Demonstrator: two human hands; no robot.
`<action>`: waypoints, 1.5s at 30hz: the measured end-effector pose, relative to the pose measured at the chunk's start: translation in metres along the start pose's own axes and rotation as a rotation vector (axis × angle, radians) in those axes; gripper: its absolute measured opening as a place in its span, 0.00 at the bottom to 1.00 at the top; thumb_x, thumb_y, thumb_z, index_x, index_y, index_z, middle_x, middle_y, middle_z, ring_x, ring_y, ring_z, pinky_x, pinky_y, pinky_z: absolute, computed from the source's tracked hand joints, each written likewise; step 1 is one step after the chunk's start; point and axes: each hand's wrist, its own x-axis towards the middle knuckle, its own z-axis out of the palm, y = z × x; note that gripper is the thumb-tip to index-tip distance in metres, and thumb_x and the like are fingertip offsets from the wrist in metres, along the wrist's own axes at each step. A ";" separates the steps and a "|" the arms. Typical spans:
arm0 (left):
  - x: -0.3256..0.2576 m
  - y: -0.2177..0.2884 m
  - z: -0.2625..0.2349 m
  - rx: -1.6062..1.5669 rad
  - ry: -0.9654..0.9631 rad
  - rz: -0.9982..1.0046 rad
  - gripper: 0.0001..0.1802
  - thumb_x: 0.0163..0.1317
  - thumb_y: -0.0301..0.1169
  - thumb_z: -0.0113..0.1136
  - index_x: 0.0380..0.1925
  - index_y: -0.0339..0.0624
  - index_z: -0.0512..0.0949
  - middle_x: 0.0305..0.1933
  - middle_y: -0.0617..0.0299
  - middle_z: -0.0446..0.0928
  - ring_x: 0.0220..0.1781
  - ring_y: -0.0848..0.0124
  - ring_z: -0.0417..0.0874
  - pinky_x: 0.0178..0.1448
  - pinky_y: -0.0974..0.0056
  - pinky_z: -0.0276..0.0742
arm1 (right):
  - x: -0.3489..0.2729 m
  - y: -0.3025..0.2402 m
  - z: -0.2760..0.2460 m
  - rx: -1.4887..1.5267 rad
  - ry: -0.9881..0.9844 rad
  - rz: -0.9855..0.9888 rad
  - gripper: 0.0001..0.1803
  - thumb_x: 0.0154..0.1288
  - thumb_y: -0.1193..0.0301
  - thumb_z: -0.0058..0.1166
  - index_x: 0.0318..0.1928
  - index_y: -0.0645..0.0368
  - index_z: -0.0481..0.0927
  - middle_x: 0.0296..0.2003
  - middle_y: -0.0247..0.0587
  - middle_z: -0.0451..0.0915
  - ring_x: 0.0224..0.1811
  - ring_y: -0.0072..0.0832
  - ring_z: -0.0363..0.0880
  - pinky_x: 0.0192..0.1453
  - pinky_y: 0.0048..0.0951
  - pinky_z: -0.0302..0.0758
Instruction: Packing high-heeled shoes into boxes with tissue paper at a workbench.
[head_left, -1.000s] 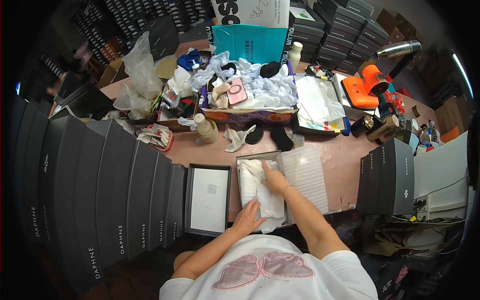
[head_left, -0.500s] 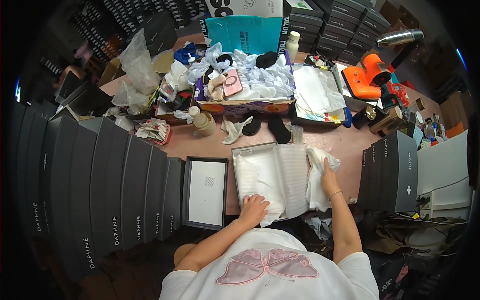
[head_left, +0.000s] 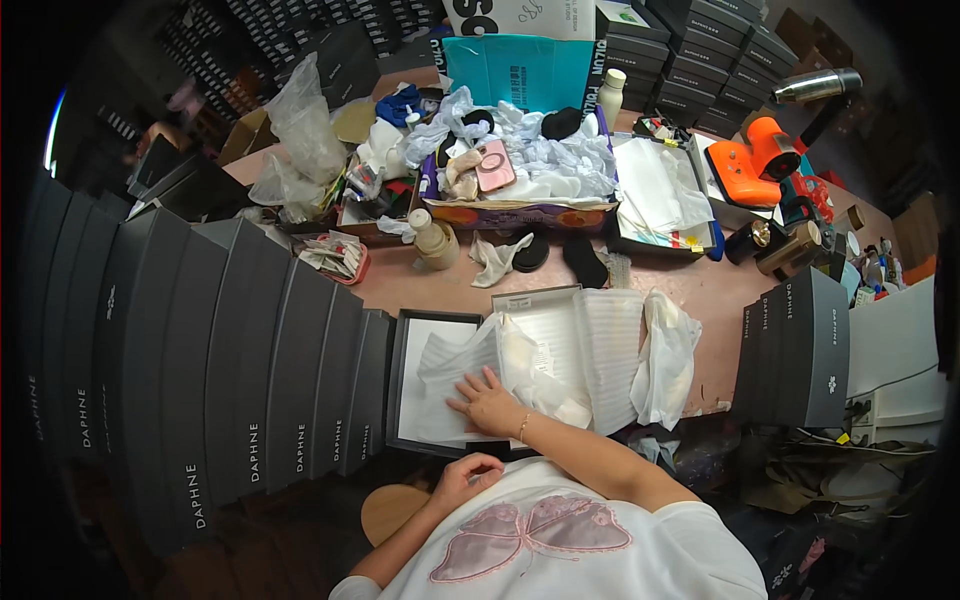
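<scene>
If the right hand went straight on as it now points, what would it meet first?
The right hand would likely meet the translucent white packing sheet first, spread just ahead; depth is unclear.

Premises: packing workroom with stock storage. Evidence: a pink-topped workbench (head_left: 440, 287) flanked by dark grey shoebox-style cartons (head_left: 235, 370); an open carton (head_left: 563, 325) with a ribbed wrapping sheet (head_left: 611, 370); crumpled tissue paper (head_left: 570, 160); boxes stacked high (head_left: 690, 65) behind.
</scene>
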 end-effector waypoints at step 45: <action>0.094 0.039 -0.004 -0.715 0.346 0.281 0.17 0.66 0.34 0.57 0.51 0.36 0.73 0.44 0.60 0.80 0.44 0.71 0.82 0.51 0.65 0.78 | -0.070 -0.011 -0.128 0.472 0.715 0.528 0.19 0.62 0.61 0.57 0.47 0.62 0.75 0.43 0.55 0.78 0.48 0.50 0.76 0.52 0.41 0.71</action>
